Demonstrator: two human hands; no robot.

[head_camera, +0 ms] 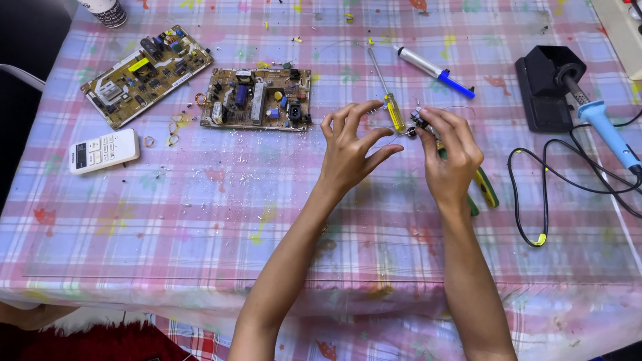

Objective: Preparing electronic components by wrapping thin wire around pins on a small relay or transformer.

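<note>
- the two forearms are reaching up from the near table edge over a checked pink and blue cloth, and both hands are meeting a little right of the middle.
- the right hand is pinching a small dark part between thumb and fingertips, the fingers curling narrowly around it; what kind of part it is cannot be told, it is too small.
- the left hand is spreading wide, fingers fanned, holding nothing; its fingertips are pointing right, toward the part, and are sitting just beside it but apart from it.
- so the part is lying to the right of the left hand, at fingertip height, and the right hand is the nearer one, already gripping it.
- the yellow-handled screwdriver is lying between the two hands, its long axis running from the near handle away and slightly left to its tip.
- green and yellow pliers are lying partly under the right wrist.
- farther left, a circuit board is lying flat, with a second circuit board and a white remote beyond it to the left.
- far right, a soldering iron with a blue grip is resting in a black stand, its black cord looping toward the near side.
- at the far side, a white and blue pen-like tool is lying slantwise.
</note>
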